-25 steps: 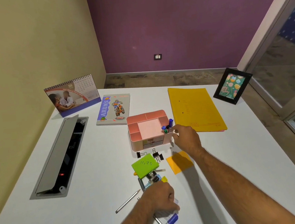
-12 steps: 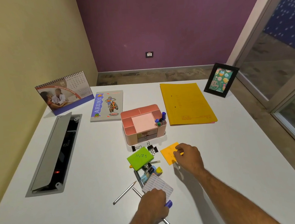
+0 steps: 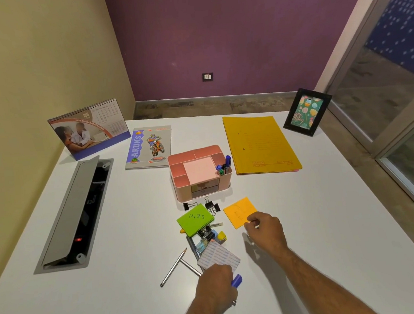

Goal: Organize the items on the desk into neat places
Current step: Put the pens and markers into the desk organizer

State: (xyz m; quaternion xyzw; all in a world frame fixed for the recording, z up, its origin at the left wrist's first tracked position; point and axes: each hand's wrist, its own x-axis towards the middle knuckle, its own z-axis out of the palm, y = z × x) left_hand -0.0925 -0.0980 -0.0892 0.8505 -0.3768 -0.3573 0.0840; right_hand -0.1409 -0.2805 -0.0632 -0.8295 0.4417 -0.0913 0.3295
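Note:
A pink desk organizer (image 3: 178, 182) stands mid-desk with several pens (image 3: 224, 166) in its right compartment. In front of it lies a clutter: a green sticky pad (image 3: 194, 219), two black binder clips (image 3: 212, 206), an orange sticky note (image 3: 239, 210), a white printed pad (image 3: 218, 256), a pencil (image 3: 173, 267) and a small yellow item (image 3: 221, 235). My right hand (image 3: 266, 230) pinches the orange note's near corner. My left hand (image 3: 216, 285) is curled around a blue-capped pen (image 3: 236, 280) at the near edge of the white pad.
Along the back of the white desk (image 3: 331, 221) are a desk calendar (image 3: 91, 129), a notebook (image 3: 150, 146), a yellow folder (image 3: 260, 144) and a black photo frame (image 3: 306, 112). An open cable tray (image 3: 75, 213) is set into the desk on the left.
My right hand drew back from the organizer's pen compartment to the orange note. My left hand shifted slightly over the pens by the white pad. The view tilted a little.

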